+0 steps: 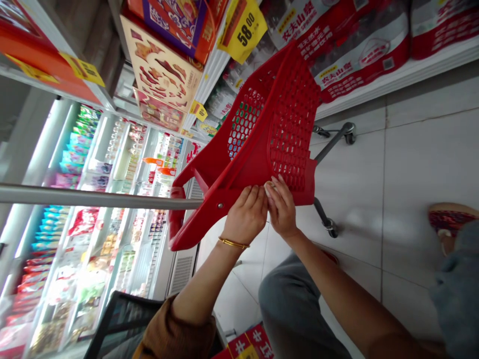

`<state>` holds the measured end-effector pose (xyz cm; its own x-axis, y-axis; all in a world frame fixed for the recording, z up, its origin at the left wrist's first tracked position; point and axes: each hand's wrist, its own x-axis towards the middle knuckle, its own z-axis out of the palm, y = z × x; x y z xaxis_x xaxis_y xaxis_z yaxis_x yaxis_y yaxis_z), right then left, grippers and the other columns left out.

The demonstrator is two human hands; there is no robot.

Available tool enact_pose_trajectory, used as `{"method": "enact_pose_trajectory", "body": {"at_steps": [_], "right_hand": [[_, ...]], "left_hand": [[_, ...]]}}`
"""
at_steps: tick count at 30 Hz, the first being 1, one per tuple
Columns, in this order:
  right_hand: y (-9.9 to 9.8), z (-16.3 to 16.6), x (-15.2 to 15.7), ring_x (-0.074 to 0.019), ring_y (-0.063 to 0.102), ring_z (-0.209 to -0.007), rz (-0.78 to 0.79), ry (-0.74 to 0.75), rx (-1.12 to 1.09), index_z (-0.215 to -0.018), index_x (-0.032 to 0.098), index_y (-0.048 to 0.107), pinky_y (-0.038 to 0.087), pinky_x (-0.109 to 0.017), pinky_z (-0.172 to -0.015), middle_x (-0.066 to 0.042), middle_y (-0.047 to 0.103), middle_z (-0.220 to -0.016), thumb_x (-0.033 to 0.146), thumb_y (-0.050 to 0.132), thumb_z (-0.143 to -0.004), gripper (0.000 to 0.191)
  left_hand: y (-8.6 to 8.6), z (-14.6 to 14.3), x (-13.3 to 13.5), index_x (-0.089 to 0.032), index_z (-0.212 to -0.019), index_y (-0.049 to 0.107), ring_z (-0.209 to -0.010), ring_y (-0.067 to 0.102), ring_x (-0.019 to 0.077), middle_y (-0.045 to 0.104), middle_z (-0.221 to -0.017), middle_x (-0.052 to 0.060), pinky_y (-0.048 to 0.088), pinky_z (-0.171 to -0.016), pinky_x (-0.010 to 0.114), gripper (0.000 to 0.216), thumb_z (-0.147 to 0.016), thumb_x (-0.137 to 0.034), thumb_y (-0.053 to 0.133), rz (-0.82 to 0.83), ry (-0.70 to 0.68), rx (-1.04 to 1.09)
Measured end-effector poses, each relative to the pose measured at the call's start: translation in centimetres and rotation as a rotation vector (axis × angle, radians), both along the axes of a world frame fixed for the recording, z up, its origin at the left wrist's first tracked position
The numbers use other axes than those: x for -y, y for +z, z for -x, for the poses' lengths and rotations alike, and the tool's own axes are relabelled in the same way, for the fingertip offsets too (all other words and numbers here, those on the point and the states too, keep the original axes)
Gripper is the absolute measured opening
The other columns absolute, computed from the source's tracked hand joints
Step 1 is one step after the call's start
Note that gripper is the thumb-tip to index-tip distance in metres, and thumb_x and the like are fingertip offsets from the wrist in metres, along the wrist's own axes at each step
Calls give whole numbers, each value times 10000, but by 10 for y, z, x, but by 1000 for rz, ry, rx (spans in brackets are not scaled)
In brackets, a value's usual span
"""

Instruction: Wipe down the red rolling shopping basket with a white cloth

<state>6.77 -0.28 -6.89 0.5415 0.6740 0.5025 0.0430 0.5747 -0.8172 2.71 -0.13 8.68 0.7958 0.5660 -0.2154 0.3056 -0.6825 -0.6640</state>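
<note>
A red plastic shopping basket cart (pixel 262 139) with a perforated wall stands on wheels in a shop aisle. Both my hands meet at its rim. My left hand (pixel 247 214), with a gold bangle on the wrist, has its fingers curled together against the rim. My right hand (pixel 281 207) pinches a small pale thing beside it, too small to name. The two sets of fingertips touch each other.
A grey metal bar (pixel 93 198) crosses on the left. Lit refrigerated shelves (pixel 93 224) hold several packets. Shelves with bottled-water packs (pixel 355 55) and boxes run above. A yellow price tag (pixel 243 27) hangs overhead. White tiled floor (pixel 404 164) lies on the right; a slippered foot (pixel 447 219) shows.
</note>
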Motion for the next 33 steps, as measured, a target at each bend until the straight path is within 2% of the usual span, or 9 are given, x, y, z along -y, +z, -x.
{"method": "enact_pose_trajectory", "body": {"at_steps": [5,13,17,20,24,28,33], "right_hand": [[-20,6,-6,-267,311,-1469,-30,-8,43,-1462,277,405,442,-526,-1128,-101,517,-1444,164,444,-986,490],[-52,8,-3,-255,350,-1452,41,-7,85,-1373,259,523,419,-536,-1143,-106,535,-1424,227,432,-996,390],[-73,13,0,-248,348,-1453,62,9,93,-1346,267,552,420,-519,-1145,-98,518,-1444,242,445,-992,371],[-90,15,4,-250,337,-1458,138,18,91,-1367,265,532,400,-525,-1156,-102,480,-1480,234,438,-993,386],[-109,12,7,-239,286,-1481,186,-10,94,-1421,239,469,364,-516,-1177,-127,452,-1495,187,426,-992,434],[-117,8,7,-231,308,-1472,223,-19,74,-1422,233,469,367,-490,-1176,-131,462,-1488,192,423,-995,432],[-110,7,8,-240,339,-1457,284,-22,25,-1410,236,483,394,-500,-1158,-125,489,-1464,225,402,-1004,414]], "left_hand": [[0,2,-1,-42,-1153,662,-1094,672,262,711,-1178,163,523,-1006,409,299,-944,-108,459,-8,-67,-23],[0,5,-2,-49,-1146,653,-1118,662,274,709,-1169,185,531,-992,443,298,-943,-99,441,28,-60,1],[-1,7,-2,-69,-1185,635,-1158,644,277,691,-1206,192,519,-1012,467,312,-943,-96,441,81,2,25],[-1,7,-2,-73,-1183,636,-1168,639,280,689,-1207,197,518,-1014,474,308,-938,-89,450,93,14,41],[-1,5,-3,-54,-1105,663,-1092,675,274,719,-1146,177,542,-980,438,260,-926,-80,477,13,-80,26],[-3,6,-4,-56,-1126,656,-1117,663,269,712,-1159,185,527,-1002,447,272,-931,-81,468,20,-73,24],[-4,3,-2,-51,-1142,661,-1129,655,292,700,-1175,204,522,-1000,474,300,-935,-74,445,29,-16,10]]}}
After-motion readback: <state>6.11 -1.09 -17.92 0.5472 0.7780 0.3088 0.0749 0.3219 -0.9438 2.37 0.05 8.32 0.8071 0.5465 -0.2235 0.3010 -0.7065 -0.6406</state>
